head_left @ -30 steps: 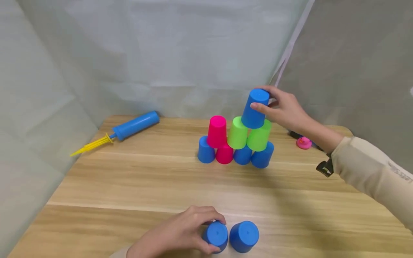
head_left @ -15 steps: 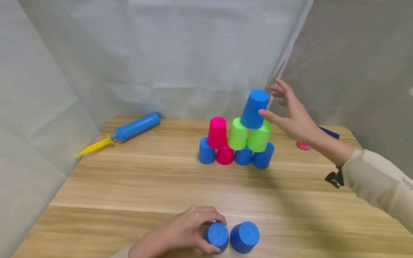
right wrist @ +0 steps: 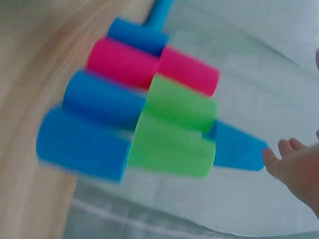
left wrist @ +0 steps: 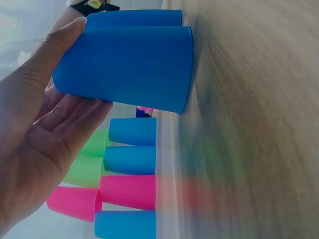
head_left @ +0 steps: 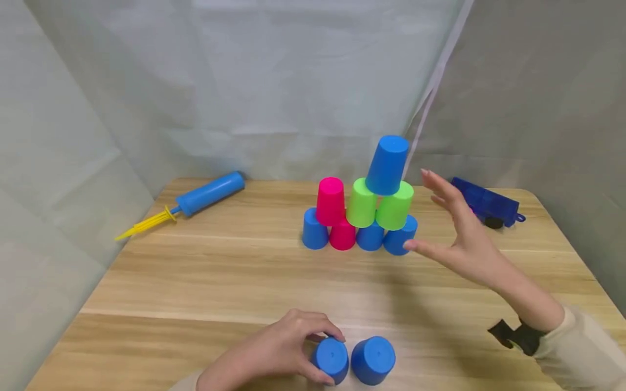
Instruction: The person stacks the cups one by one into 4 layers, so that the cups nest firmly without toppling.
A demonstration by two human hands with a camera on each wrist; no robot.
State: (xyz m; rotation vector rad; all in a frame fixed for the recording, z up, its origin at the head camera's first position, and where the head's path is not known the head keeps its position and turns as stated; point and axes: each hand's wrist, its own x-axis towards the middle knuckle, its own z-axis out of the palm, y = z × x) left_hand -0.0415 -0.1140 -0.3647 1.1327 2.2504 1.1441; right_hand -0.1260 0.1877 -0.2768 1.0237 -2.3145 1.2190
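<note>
Blue cup, smooth matte plastic and tapered like a small bucket, stands mouth-down at the near edge of the surface, with the left hand curled round it; in the left wrist view the fingers wrap its side, so that grip is closed on the cup. A second blue cup of the same shape stands mouth-down just beside it on the right, touching or nearly so.

Farther back sits a pyramid of inverted cups: a bottom row of blue, pink, blue and blue, a middle row of one pink cup and two green cups, and a top blue cup resting tilted across the two green ones. The right hand hangs in the air beside the pyramid's right end, fingers straight and spread, its grip wide and holding nothing.

The surface is pale wood-grain laminate. A blue cylindrical pump with a yellow nozzle lies at the far left, and a translucent dark-blue plastic object lies at the far right. Wrinkled grey cloth walls close in the scene.
</note>
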